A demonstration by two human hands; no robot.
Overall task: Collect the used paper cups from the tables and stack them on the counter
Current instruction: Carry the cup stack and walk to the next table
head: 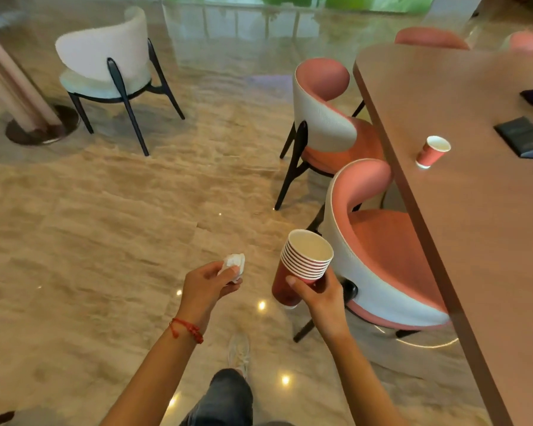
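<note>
Your right hand (pixel 317 295) has its grip wrapped around a nested stack of red paper cups (pixel 302 265), low and just right of centre in the frame, with the thumb across the front of the lowest cup. The rims show a good many cups already gathered into that stack, so the collecting looks well along. Your left hand (pixel 211 282), just left of the stack, pinches a crumpled white napkin (pixel 235 265) between thumb and fingers — so neither hand is free right now.

One loose red cup (pixel 433 151) is left on the brown bench (pixel 474 241) at the right of the frame, standing near its left edge and apart from a dark flat object (pixel 523 136) further in. Two pink chairs (pixel 379 241) stand between you and that edge of the bench. A white chair (pixel 105 69) sits in the upper left of the frame; nothing on it belongs to the task.

What remains, as far as can be judged: pick up that last visible cup, slip it onto the stack, then carry everything to the counter — which is not in view. Whether other benches hold more cups cannot be told from here. With both hands occupied, you will likely need to lower the stack over the cup or shift the napkin first.
</note>
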